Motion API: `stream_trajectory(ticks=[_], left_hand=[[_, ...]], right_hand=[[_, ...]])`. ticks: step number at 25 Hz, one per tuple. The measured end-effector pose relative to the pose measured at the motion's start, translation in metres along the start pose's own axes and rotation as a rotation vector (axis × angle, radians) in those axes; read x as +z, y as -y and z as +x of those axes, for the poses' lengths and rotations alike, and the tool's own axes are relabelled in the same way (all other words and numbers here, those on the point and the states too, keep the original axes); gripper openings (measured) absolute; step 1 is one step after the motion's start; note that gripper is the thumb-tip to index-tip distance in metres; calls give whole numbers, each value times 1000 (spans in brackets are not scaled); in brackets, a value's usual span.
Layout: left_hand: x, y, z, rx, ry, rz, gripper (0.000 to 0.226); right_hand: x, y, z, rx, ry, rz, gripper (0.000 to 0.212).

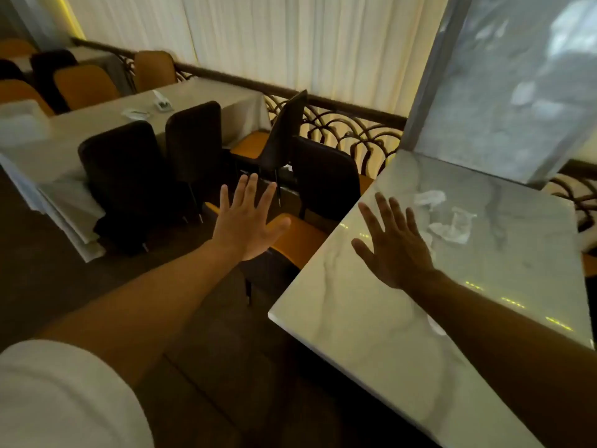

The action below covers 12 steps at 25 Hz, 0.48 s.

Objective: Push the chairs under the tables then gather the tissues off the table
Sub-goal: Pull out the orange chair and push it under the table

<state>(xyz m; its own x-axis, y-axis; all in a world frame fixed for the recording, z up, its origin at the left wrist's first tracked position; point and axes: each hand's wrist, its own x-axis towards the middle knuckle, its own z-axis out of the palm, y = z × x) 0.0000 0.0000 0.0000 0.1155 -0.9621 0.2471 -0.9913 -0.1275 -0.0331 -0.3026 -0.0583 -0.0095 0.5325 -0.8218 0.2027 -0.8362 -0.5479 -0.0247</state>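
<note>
Head view shows two bare arms held out in front. Over the floor and the chairs, the left hand point(247, 221) is spread flat with straight fingers, and it holds nothing. Over the near table point(371, 318), close to its left edge, the right hand point(392, 245) is spread flat too, and I cannot tell if it touches the top. Two crumpled tissues point(452, 221) lie on this table, just past the right fingertips, toward the far edge by the pillar point(504, 92). At the table's left edge, a chair point(297, 240) with an orange seat sticks out. Dark chairs point(129, 176) stand along the far table point(206, 95), which has small white things on top.
</note>
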Motion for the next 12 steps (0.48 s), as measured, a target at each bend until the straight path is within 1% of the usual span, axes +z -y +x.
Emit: stream_trajectory(ticks=[1,5,9,12], left_hand=[[5,18,-1,-4,20,-2,91],[42,88,-6,-8,35,-68,92],[78,155,-12,1,126,-93,90],[98,186,-14,53,191,-97,90]], right_hand=[[7,18,7,19,31,-3,81],[38,85,31,59,55,1,84],[75,151,55,83,109,31,83],[92,186,71,114,164,54,80]])
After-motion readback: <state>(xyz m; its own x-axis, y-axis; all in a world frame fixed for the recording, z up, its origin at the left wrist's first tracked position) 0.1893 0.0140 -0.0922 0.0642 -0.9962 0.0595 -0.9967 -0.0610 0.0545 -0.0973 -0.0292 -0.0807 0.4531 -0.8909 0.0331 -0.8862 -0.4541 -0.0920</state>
